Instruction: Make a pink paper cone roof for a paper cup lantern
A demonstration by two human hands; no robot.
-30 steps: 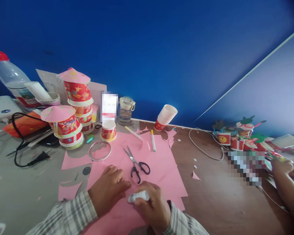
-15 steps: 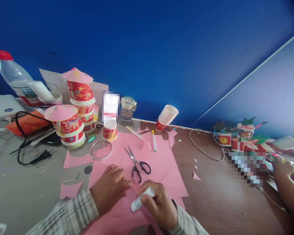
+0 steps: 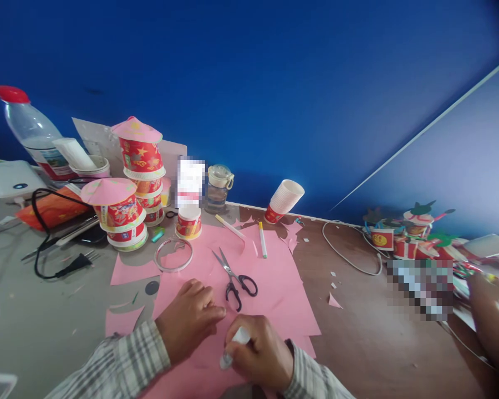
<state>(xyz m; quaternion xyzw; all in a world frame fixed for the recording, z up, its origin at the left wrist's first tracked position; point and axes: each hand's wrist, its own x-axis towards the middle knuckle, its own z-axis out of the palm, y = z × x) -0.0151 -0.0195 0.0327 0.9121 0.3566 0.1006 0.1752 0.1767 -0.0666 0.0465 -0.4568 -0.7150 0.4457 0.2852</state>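
**White tube drawn closer to the body, left hand staying put**

The right hand (image 3: 266, 352) has shifted the tube (image 3: 240, 336) over the last second: its lower end, beyond the scissors (image 3: 234, 279) on the near side, now sits nearer the wearer and the tube is more hidden by the fingers. It is gripped firmly between thumb and fingers, end down at the pink paper (image 3: 280, 291), though whether that end touches is unclear.

The left hand (image 3: 189, 321) has kept its place on the paper, just left of the right hand, fingers bent; I cannot tell whether they pinch an edge.

The scissors lie untouched just beyond both hands, the tape roll (image 3: 175, 270) beyond the left. My reading: a stroke is under way across the sheet, the left hand steadying it.
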